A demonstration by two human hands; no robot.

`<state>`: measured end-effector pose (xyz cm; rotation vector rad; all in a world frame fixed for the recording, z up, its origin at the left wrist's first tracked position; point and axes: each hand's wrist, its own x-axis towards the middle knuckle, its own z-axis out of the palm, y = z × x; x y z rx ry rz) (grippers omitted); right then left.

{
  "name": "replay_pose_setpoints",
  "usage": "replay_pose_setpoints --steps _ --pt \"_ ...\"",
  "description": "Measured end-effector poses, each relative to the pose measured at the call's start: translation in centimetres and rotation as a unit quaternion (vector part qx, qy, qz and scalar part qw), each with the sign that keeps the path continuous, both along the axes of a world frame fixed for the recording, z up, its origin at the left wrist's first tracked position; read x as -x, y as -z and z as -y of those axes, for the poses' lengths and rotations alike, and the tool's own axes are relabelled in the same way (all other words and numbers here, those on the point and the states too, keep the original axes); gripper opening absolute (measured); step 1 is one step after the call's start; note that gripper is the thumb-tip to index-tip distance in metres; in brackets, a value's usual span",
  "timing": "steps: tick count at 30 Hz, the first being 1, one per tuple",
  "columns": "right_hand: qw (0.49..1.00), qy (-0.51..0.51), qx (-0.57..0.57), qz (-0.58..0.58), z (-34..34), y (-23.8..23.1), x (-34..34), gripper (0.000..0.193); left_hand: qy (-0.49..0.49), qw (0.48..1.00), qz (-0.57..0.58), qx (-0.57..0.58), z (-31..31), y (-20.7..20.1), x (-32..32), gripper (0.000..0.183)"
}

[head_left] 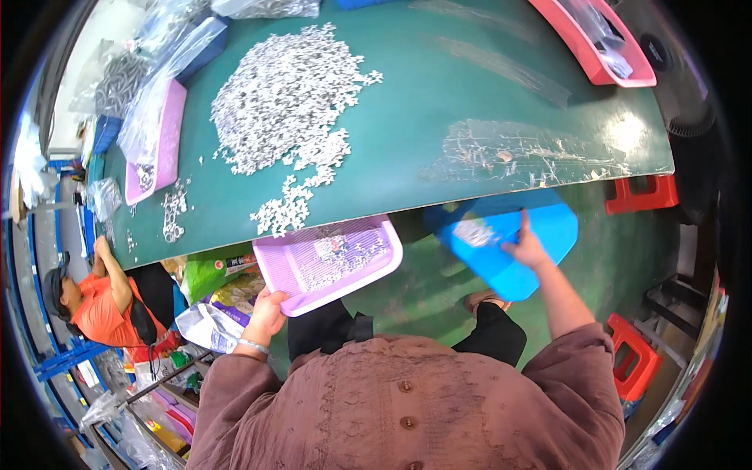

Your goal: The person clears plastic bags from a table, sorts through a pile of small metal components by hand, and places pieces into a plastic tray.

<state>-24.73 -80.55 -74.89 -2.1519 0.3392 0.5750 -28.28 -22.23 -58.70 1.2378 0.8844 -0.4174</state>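
Note:
My left hand (267, 317) is closed on the near left corner of a lilac plastic basket (337, 301). The basket is tilted at the table's front edge, with small white and dark pieces scattered on its ribbed bottom. To the right, my right hand (529, 249) is over a broad blue plastic object with cut corners, like a stool seat (540, 227). Its index finger is stretched out and the thumb stands apart; whether it presses on the surface, I cannot tell. A large heap of small whitish metal-like pieces (286, 98) lies on the green table, trailing toward the basket.
The green table (392, 149) has a scuffed patch near its right front edge. Another lilac basket (160, 149) and plastic bags stand at the left; a pink tray (591, 47) is at the far right. Red stools (630, 356) are on the right. A person in orange (117, 313) sits left.

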Motion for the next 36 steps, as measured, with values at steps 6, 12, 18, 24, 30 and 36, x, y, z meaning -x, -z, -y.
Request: replay_pose_setpoints --steps 6,12,18,24,30,36 --pt "0.993 0.035 -0.093 -0.070 -18.0 -0.4 8.1 0.124 0.001 1.000 -0.001 -0.004 -1.5 0.8 -0.6 0.044" --pt "0.952 -0.003 -0.236 -0.194 -28.5 -2.3 12.9 0.115 0.022 1.000 -0.008 -0.020 -3.5 -0.2 -0.9 0.044" --pt "0.943 -0.316 -0.010 -0.108 -26.2 -4.0 7.6 0.088 0.009 0.999 -0.008 -0.039 -5.2 -0.9 -0.6 0.044" --pt "0.942 -0.135 -0.023 -0.308 -20.0 1.1 5.2 0.124 -0.003 1.000 -0.019 -0.017 -4.1 0.2 -0.9 0.045" --pt "0.894 -0.259 -0.041 -0.362 -19.3 10.5 14.9 0.104 -0.034 0.998 -0.042 -0.011 -2.6 -2.2 -2.0 0.045" --pt "0.929 -0.261 0.137 -0.222 -22.9 1.1 4.6 0.088 0.056 0.998 0.001 -0.038 -3.6 -0.5 -2.1 0.043"
